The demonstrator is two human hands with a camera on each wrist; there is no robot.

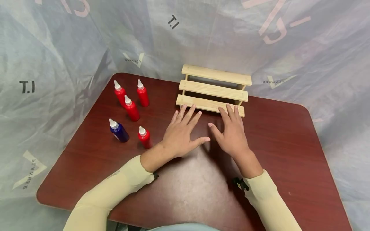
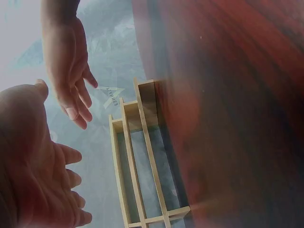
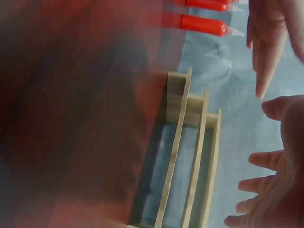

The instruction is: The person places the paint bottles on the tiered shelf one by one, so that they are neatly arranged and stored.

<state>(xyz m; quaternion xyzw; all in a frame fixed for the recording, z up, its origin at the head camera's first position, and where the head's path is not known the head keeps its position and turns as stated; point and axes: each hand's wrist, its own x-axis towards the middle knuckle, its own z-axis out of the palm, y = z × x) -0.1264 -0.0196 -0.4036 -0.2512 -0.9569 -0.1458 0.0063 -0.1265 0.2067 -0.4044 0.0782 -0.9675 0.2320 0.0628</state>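
A three-step wooden rack (image 1: 213, 89) stands at the back of the table, its slats running across. My left hand (image 1: 180, 134) is spread out above the table in front of the rack, palm down, fingertips overlapping the lowest slat in the head view. Beside it my right hand (image 1: 232, 134) is spread the same way, thumb pointing toward the left one. Neither hand holds anything. In the left wrist view the rack (image 2: 142, 156) lies beyond the fingers, apart from them. The right wrist view also shows a gap between the fingers and the rack (image 3: 178, 152).
Left of my hands stand several red bottles with white nozzle caps, the nearest red bottle (image 1: 144, 138) close to my left wrist. A blue bottle (image 1: 119, 131) stands farther left. Grey printed sheeting (image 1: 162, 41) hangs behind the dark red table (image 1: 277, 138).
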